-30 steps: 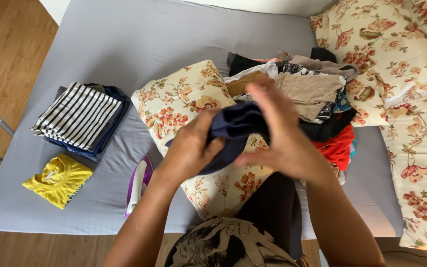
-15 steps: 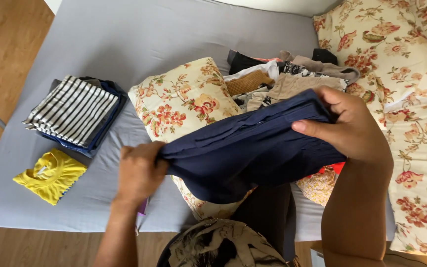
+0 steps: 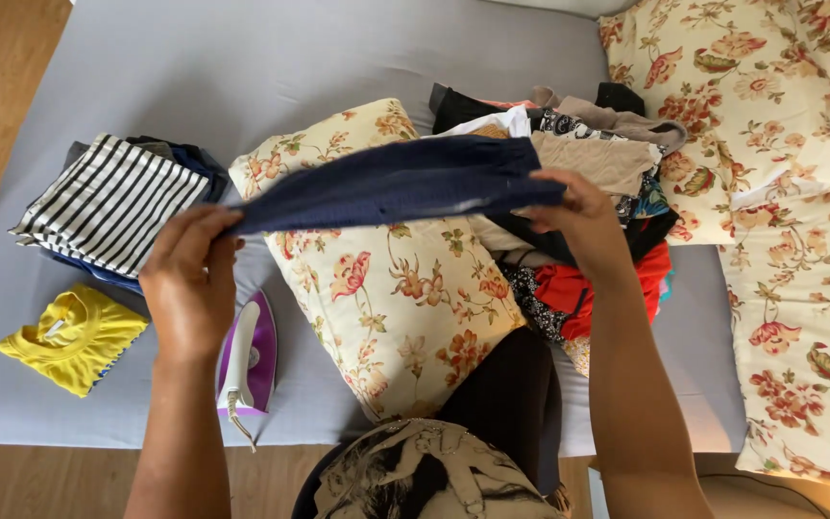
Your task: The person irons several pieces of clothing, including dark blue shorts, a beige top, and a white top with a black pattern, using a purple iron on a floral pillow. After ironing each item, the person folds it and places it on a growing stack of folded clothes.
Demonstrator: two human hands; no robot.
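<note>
The left hand is closed on one end of a navy garment, fingers curled over the edge. The right hand pinches the opposite end between thumb and fingertips. Held this way, the cloth is pulled out into a long, flat band hanging in the air between the two hands, above a floral pillow that lies just beyond and below the wrists. The stretch keeps the fabric taut and level, so its creases lie straight.

Right below the left hand, touching the pillow's near edge, a purple and white iron rests on the grey bed, its cord trailing toward the bed's edge. Further out past the left hand sits a neat stack topped by a black-and-white striped top. Beside that stack, nearer the bed's edge, is a small folded yellow shirt, with what may be a white label at its neckline; it is too small to tell.

Beyond the right hand is a loose heap of clothes, beige, black, patterned and red pieces piled unsorted. Well off to that hand's outer side, a floral cover spreads over the bed with a pale rectangular tag or paper lying on it.
</note>
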